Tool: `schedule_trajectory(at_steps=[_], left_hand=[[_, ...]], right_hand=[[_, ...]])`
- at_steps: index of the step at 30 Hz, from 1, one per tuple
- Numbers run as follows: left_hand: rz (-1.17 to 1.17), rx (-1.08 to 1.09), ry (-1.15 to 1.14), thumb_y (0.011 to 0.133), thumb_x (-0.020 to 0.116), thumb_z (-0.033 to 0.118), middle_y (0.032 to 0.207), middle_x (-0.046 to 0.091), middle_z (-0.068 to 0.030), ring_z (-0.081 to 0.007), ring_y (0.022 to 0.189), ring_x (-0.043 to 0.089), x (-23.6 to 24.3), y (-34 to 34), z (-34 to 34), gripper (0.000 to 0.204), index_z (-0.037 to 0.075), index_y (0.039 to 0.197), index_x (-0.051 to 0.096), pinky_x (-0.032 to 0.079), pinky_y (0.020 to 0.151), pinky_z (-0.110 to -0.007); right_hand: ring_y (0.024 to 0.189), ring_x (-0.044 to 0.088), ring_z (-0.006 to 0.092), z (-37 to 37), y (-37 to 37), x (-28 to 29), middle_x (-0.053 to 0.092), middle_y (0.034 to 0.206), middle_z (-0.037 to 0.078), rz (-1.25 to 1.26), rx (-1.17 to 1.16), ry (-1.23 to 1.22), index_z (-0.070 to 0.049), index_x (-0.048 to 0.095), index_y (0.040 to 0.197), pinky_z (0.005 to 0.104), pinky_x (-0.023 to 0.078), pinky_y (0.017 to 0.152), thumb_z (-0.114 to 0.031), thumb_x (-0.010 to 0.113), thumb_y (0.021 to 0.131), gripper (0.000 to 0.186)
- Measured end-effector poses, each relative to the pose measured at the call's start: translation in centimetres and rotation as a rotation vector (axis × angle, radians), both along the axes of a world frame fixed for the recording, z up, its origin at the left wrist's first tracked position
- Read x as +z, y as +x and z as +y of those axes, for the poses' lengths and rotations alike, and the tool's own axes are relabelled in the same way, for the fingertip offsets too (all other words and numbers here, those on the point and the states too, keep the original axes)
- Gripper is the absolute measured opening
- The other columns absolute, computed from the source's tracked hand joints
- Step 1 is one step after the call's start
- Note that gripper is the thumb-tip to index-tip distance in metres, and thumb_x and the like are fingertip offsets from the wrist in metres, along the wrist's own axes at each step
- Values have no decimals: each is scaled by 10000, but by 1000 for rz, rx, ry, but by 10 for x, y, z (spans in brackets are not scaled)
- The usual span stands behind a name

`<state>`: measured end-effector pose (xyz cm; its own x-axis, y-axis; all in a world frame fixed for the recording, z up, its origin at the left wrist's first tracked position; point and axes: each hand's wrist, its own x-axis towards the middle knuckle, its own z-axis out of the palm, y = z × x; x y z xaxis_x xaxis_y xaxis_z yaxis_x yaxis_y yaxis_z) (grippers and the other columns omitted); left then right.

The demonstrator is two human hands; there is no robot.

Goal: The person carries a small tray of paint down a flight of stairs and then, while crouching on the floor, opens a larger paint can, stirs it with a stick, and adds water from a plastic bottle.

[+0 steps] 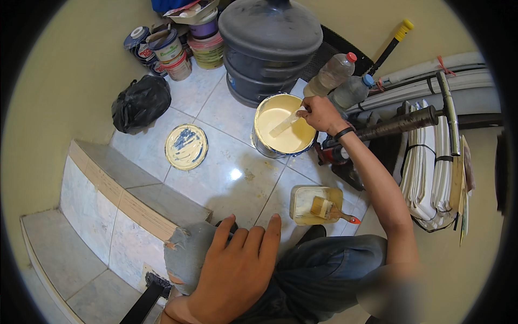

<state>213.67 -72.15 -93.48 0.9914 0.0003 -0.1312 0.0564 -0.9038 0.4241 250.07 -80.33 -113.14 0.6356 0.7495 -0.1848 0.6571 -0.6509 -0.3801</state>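
Note:
My right hand (320, 115) grips a pale flat stir stick (284, 126) over a paint bucket (256, 131). The stick slants down into cream paint (287, 141), its lower end at the surface. My left hand (240, 264) hangs in the foreground with fingers stretched and nothing in it, above my knee. On the tiles left of the bucket lies its round lid (186, 147), smeared with cream and blue. A paintbrush (325, 208) rests in a small yellowish tub (303, 218) nearer to me, its red-tipped handle jutting over the rim.
A large grey water jug (270, 48) stands behind the bucket, with two plastic bottles (332, 73) to its right. Small paint cans (167, 48) and a black bag (141, 103) sit far left. Tiled steps (102, 189) rise at left; pipes and bundled white sheets (423, 178) line the right.

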Motion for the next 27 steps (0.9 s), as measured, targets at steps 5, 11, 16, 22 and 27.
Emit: schedule_trajectory(at_steps=[5,11,16,22,27], left_hand=[[4,1,5,889,655,132,977,621,-113,-267,909,620,2,0,-2,556,-53,1401,538,428,1062,-502],[36,-2,3,890,654,131,982,624,-116,-269,916,623,-6,-5,0,551,-49,1398,540,423,1065,-500],[5,17,0,890,654,133,979,625,-116,-268,917,624,1,-2,-1,556,-46,1403,537,420,1066,-501],[28,14,-15,890,652,133,984,629,-113,-263,917,623,1,-4,1,562,-47,1409,532,418,1065,-505],[18,12,-7,897,650,137,987,629,-115,-261,916,621,1,-5,0,560,-45,1412,527,416,1065,-507]], right_hand=[[937,718,413,-2,-4,-21,736,973,247,-9,84,-44,-2,762,1040,487,559,861,-233,727,883,282],[915,715,415,8,-18,-19,735,957,226,-55,146,-18,4,748,949,498,564,841,-193,710,875,214],[895,723,408,9,-18,-14,726,899,225,-332,212,11,-9,747,905,485,578,812,-127,689,854,142],[866,726,415,4,-42,12,730,913,245,-216,338,-262,-24,762,903,485,579,809,-117,685,847,133],[869,715,420,30,-48,2,728,871,236,-49,297,5,-52,782,914,500,561,787,-160,686,851,158]])
